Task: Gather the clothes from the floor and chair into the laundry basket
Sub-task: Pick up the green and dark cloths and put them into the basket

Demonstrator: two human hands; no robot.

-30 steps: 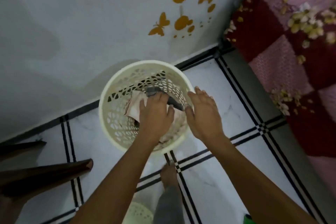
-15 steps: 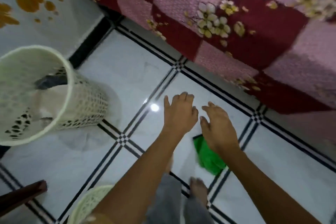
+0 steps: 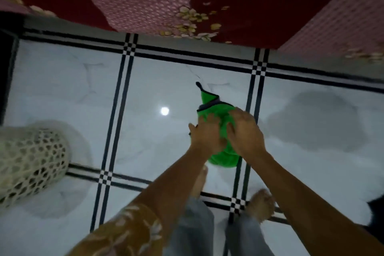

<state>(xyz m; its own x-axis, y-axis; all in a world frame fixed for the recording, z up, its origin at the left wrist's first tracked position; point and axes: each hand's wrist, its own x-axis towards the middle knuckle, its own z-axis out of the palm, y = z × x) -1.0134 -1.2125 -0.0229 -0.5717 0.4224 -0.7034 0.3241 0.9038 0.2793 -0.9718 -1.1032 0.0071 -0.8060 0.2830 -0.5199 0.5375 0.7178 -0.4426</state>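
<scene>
A bright green garment (image 3: 212,105) with a dark trim lies on the white tiled floor in the middle of the view. Both hands are down on it: my left hand (image 3: 205,136) presses its left side and my right hand (image 3: 244,133) covers its right side, fingers curled into the cloth. The garment's lower edge (image 3: 225,161) shows beneath my wrists. The cream lattice laundry basket (image 3: 31,162) stands at the left edge, its inside out of sight.
A bed with a red and pink floral quilt (image 3: 207,2) runs along the top. My bare feet (image 3: 261,206) stand on the tiles below the garment. A dark item (image 3: 376,210) shows at the right edge. A light spot (image 3: 164,111) reflects on the floor.
My hands left the basket, swung right across the floor, and came down on the green garment. The view turned from the basket toward the bed, putting the basket at the left edge.
</scene>
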